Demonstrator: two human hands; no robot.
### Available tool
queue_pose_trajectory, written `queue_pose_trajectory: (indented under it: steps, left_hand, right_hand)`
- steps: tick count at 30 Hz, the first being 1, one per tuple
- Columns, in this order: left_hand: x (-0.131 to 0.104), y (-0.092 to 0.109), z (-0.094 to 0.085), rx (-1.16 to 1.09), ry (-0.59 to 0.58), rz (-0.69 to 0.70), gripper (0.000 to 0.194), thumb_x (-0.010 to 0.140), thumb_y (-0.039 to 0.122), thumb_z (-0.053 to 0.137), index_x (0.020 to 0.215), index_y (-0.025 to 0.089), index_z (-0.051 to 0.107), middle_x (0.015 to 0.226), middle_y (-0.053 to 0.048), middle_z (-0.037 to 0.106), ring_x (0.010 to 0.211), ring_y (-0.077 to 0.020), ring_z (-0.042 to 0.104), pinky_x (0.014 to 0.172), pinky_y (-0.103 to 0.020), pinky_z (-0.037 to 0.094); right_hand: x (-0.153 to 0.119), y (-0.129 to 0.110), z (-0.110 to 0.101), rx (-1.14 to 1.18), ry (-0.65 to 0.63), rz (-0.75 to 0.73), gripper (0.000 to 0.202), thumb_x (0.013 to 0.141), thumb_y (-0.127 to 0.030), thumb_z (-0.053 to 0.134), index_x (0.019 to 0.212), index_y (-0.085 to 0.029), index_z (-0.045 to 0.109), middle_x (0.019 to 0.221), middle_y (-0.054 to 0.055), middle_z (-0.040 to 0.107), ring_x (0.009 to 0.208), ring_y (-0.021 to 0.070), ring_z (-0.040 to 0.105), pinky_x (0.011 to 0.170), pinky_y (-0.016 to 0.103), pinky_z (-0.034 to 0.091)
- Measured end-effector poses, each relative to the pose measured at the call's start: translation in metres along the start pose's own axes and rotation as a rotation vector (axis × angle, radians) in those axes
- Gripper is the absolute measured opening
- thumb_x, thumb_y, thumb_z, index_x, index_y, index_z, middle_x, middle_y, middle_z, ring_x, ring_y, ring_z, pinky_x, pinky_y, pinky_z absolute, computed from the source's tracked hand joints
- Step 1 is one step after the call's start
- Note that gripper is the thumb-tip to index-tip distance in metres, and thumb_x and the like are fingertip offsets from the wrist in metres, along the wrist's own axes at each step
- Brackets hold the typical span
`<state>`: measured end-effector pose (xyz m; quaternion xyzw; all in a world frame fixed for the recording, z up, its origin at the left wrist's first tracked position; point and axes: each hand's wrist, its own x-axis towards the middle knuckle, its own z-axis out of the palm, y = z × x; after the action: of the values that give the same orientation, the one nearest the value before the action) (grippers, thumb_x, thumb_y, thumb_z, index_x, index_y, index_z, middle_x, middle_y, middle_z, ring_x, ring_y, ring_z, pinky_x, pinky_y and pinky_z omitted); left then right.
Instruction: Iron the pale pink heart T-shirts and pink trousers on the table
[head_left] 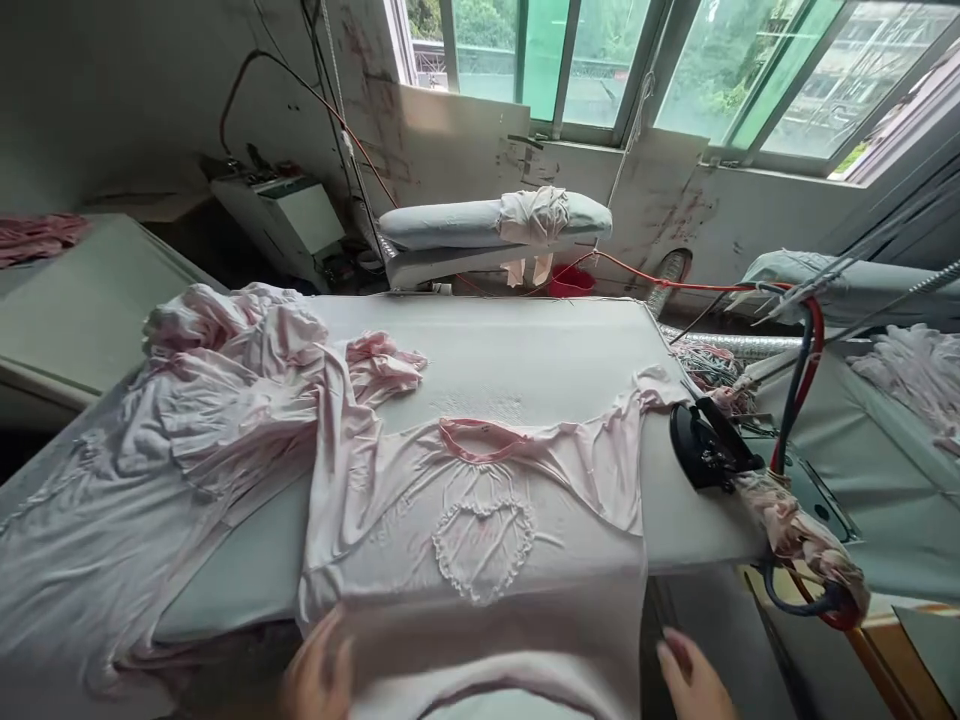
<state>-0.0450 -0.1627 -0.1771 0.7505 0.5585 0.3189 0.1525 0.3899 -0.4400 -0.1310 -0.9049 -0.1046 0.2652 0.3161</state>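
A pale pink shirt (570, 500) with a darker pink neckline and a ruffled heart on its chest lies spread on the padded board (495, 350), its lower part at the board's near edge. At the shirt's lower left edge is my left hand (321, 668), blurred, so its grip cannot be made out. My right hand (694, 675) is just beyond the shirt's lower right side, thumb and fingers apart, with nothing seen in it. A black iron (709, 445) rests on the board's right side, near the shirt's sleeve.
Piled pink garments (247, 400) cover the board's left side and hang over its near edge. A narrow padded arm (450, 225) stands behind the board. Red and black hoses (806, 370) run to the iron. A red bucket (571, 281) sits behind.
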Motion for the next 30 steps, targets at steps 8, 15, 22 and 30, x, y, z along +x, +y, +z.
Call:
queue_pose_trajectory:
  steps: [8,15,22,30]
  left_hand:
    - [0.272,0.042,0.068,0.036,-0.314,0.236,0.041,0.085,0.03,0.056,0.123,0.017,0.063,0.137,-0.018,0.064,0.136,-0.0332,0.055,0.116,-0.048,0.042]
    - [0.371,0.011,0.029,0.26,-0.975,0.12,0.019,0.082,0.043,0.063,0.078,0.024,0.065,0.086,-0.005,0.073,0.084,-0.0272,0.069,0.07,-0.031,0.043]
    - [0.351,0.085,0.06,-0.047,-0.595,-0.088,0.025,0.084,0.047,0.058,0.088,0.023,0.064,0.077,-0.004,0.063,0.074,-0.0231,0.061,0.065,-0.03,0.039]
    - [0.301,0.237,0.168,-1.219,-1.47,-1.048,0.036,0.091,0.054,0.066,0.091,0.019,0.057,0.075,0.001,0.057,0.057,-0.0083,0.054,0.059,-0.02,0.048]
  right_hand:
    - [0.042,-0.35,0.172,0.165,-0.491,-0.309,0.022,0.084,-0.035,0.056,0.094,-0.019,0.068,0.084,0.005,0.072,0.053,0.0134,0.057,0.059,0.027,0.05]
    - [0.065,-0.462,0.293,0.14,-0.754,0.039,0.021,0.101,-0.037,0.045,0.1,-0.019,0.057,0.067,0.001,0.066,0.055,0.0142,0.063,0.05,0.022,0.048]
    - [0.143,-0.467,0.198,0.183,-0.765,-0.122,0.017,0.094,-0.03,0.057,0.099,-0.015,0.062,0.094,0.01,0.076,0.058,0.0163,0.07,0.052,0.026,0.052]
    - [0.192,-0.414,0.146,0.214,-0.581,-0.375,0.023,0.089,-0.018,0.044,0.099,-0.018,0.065,0.092,0.006,0.077,0.085,0.0165,0.073,0.082,0.029,0.055]
